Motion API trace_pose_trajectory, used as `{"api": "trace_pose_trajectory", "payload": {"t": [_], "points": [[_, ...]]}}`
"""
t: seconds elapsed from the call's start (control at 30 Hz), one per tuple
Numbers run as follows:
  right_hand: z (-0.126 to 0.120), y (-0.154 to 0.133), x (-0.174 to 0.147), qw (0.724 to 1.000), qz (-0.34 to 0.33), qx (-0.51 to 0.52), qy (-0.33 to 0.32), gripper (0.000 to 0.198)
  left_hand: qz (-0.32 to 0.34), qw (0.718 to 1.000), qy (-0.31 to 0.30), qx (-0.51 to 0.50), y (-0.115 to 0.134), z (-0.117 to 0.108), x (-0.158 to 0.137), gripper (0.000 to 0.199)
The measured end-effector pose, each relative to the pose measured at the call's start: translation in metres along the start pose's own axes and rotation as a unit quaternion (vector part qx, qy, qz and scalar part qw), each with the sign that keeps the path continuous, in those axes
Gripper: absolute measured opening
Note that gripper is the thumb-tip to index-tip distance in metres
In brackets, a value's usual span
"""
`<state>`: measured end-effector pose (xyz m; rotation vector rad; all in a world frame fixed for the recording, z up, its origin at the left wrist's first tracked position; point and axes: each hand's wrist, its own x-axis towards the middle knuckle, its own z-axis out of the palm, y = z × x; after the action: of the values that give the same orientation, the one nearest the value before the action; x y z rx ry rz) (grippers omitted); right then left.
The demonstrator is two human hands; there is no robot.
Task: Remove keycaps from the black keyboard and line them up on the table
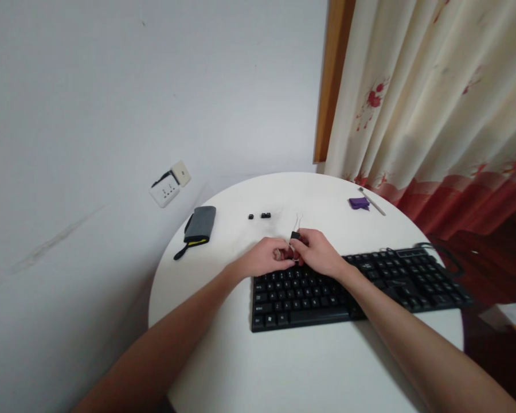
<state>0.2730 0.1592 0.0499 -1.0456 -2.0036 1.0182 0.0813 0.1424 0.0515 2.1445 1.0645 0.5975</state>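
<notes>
A wire keycap puller (295, 235) with a black handle is in my right hand (320, 251), its thin wire ends sticking up and away from me. My left hand (264, 257) is closed right beside it, fingertips meeting those of the right hand. Between the fingertips is a small dark piece, partly hidden; I cannot tell whether it is a keycap. Both hands are over the upper left part of a black keyboard (320, 315), whose top rows they partly cover. Beyond the hands, small black keycaps lie on the table: a lone keycap (250, 217) and a close pair of keycaps (265, 215).
A grey pouch (201, 223) with a black strap lies at the left of the round white table (223, 355). At the far right are a folded purple cloth (359, 203) and a slim brush (374, 202). The keyboard's cable (453, 258) hangs over the right edge.
</notes>
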Motion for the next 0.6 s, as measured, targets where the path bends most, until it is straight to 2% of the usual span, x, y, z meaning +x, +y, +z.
{"api": "trace_pose_trajectory", "payload": {"t": [0.13,0.23,0.4,0.5,0.6], "points": [[-0.0003,-0.0016,0.0001,0.996,-0.017,-0.01,0.092,0.021,0.023,0.995,0.101,-0.009,-0.005,0.0007,0.0022,0.018],[-0.0001,-0.0024,0.0003,0.994,0.001,0.039,0.107,0.02,0.05,0.985,0.166,0.022,-0.0077,0.0019,0.0027,0.028],[0.0026,-0.0005,0.002,0.989,0.031,0.113,0.085,0.018,0.127,0.971,0.161,0.126,-0.0061,0.003,0.0034,0.016],[0.0044,0.0031,0.0035,0.99,0.017,0.095,0.1,0.018,0.164,0.951,0.176,0.192,-0.0038,0.0025,0.0044,0.016],[0.0055,0.0065,0.0045,0.991,-0.011,0.062,0.121,0.018,0.17,0.934,0.202,0.243,-0.0041,0.0019,0.0049,0.018]]}}
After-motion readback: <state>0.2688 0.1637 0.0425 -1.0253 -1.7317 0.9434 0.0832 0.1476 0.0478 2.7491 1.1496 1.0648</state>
